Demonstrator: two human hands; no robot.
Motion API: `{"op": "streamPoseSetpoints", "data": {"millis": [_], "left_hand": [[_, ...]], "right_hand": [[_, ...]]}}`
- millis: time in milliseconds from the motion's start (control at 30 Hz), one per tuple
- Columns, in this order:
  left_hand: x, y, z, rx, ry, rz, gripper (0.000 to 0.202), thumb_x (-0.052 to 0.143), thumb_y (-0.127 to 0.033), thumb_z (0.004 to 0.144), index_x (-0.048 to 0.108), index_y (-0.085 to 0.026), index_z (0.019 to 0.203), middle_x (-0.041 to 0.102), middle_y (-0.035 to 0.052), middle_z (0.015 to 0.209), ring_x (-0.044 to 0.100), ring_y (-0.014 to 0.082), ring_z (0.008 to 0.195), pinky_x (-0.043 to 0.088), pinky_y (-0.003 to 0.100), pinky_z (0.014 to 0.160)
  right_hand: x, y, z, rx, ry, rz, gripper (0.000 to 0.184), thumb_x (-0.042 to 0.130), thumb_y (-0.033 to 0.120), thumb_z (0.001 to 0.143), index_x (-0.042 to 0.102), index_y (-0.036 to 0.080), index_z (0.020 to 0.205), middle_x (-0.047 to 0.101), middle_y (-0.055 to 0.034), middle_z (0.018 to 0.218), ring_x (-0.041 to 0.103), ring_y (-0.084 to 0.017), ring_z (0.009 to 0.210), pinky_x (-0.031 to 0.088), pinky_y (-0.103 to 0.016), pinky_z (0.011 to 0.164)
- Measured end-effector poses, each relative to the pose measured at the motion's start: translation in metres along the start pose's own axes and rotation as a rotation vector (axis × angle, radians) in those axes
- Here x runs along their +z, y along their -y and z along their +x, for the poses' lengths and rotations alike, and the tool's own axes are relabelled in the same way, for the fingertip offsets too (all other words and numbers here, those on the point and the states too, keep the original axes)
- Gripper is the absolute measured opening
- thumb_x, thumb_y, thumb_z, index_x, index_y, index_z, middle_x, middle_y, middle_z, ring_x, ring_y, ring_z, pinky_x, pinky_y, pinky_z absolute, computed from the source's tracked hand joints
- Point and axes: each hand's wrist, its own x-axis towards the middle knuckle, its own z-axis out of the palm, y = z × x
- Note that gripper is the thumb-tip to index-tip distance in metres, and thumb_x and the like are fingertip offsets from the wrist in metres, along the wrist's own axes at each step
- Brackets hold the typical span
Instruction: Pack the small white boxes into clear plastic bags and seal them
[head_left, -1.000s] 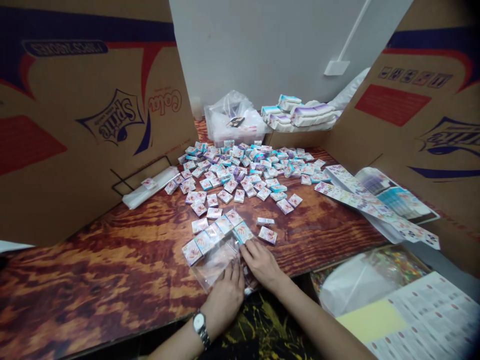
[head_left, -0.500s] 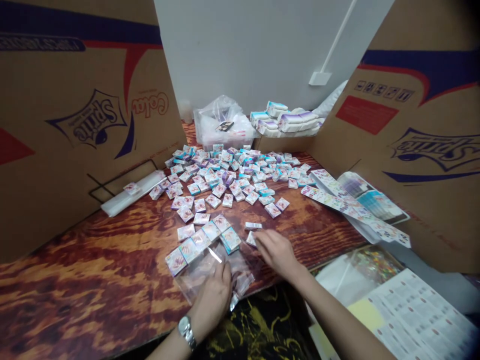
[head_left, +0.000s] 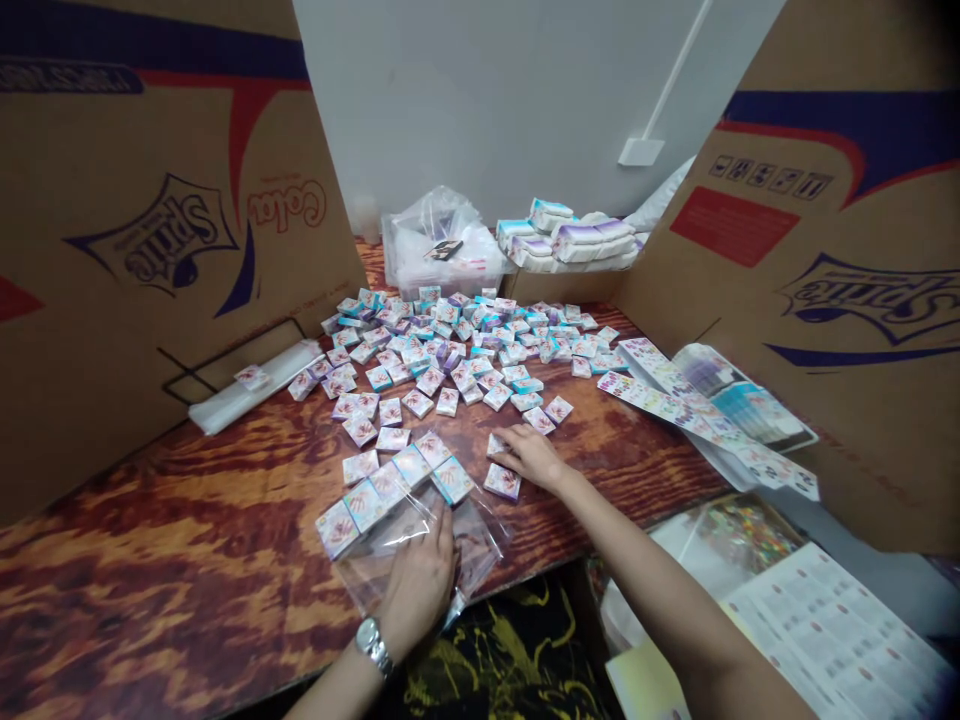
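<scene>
My left hand (head_left: 420,575) lies flat on a clear plastic bag (head_left: 375,560) near the table's front edge, fingers stretched out. A row of small white, purple and teal boxes (head_left: 386,485) sits partly inside the bag's mouth. My right hand (head_left: 529,452) reaches forward over the table, fingers closing on one small box (head_left: 495,445) lying on its side. Another small box (head_left: 502,481) lies just below that hand. A big heap of the same small boxes (head_left: 450,350) covers the middle of the table.
Tall cardboard walls (head_left: 150,250) (head_left: 825,260) stand left and right. A stack of clear bags (head_left: 251,385) lies at the left. Printed flat sheets (head_left: 697,400) lie at the right, and wrapped packs (head_left: 570,240) and a clear bag (head_left: 442,240) sit at the back.
My right hand left the bag's mouth and moved up and right to the box lying on its side. My left hand stayed on the bag. The camera shifted right.
</scene>
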Motion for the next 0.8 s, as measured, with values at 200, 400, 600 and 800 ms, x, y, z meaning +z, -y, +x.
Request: {"op": "streamPoseSetpoints", "data": {"millis": [200,400,600,800], "left_hand": [[0.003,0.0,-0.001,0.004,0.013,0.044,0.047,0.033,-0.013,0.09,0.036,-0.006,0.136,0.039,0.023,0.139,0.059,0.0267,0.107,0.052,0.037,0.079],[0.008,0.001,-0.002,0.008,-0.009,0.06,0.045,0.036,-0.012,0.088,0.044,-0.005,0.131,0.042,0.0208,0.138,0.054,0.0285,0.114,0.05,0.039,0.085],[0.014,0.0,-0.003,-0.003,-0.052,0.099,0.049,0.035,-0.009,0.085,0.041,-0.007,0.134,0.042,0.0199,0.139,0.052,0.027,0.116,0.048,0.038,0.089],[0.018,-0.003,-0.003,-0.047,0.033,0.124,0.051,0.036,-0.004,0.083,0.043,-0.008,0.133,0.044,0.0199,0.137,0.059,0.0277,0.107,0.051,0.038,0.082]], "right_hand": [[-0.006,0.029,-0.038,-0.021,-0.015,-0.016,0.038,0.049,0.036,0.091,0.051,0.021,0.126,0.058,-0.0101,0.108,0.054,-0.02,0.099,0.046,-0.032,0.086],[0.004,0.021,-0.035,-0.077,0.109,-0.054,0.05,0.055,0.027,0.087,0.041,0.021,0.134,0.054,-0.0106,0.111,0.052,-0.021,0.099,0.046,-0.034,0.086],[-0.046,-0.064,0.018,0.118,-0.119,0.1,0.057,0.045,0.025,0.09,0.027,0.014,0.142,0.05,-0.0137,0.117,0.049,-0.022,0.108,0.04,-0.036,0.094],[-0.032,-0.063,0.008,0.414,0.003,-0.072,0.055,0.046,0.035,0.09,0.032,0.019,0.14,0.055,-0.0133,0.109,0.054,-0.024,0.097,0.042,-0.034,0.085]]}}
